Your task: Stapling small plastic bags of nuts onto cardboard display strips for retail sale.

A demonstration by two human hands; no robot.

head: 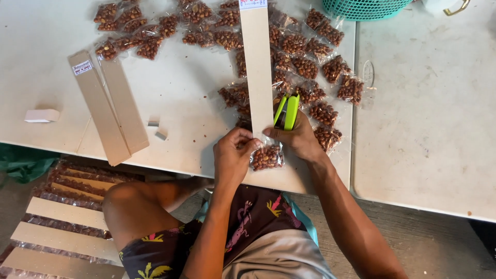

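Note:
A long cardboard strip (257, 67) lies lengthwise on the white table (181, 98), reaching toward me. My left hand (233, 155) pinches the top of a small clear packet of peanuts (267, 157) against the strip's near end. My right hand (297, 138) grips a lime-green stapler (287, 111), its nose pointing down at the packet's top edge. Several more peanut packets (305, 67) lie scattered on both sides of the strip.
Two spare cardboard strips (106, 106) lie at the left, near a small white box (42, 115) and two tiny staple blocks (156, 129). A teal basket (361, 8) stands at the far edge. Finished strips with packets (62, 212) are stacked by my knee (129, 201). A second table (429, 103) adjoins on the right.

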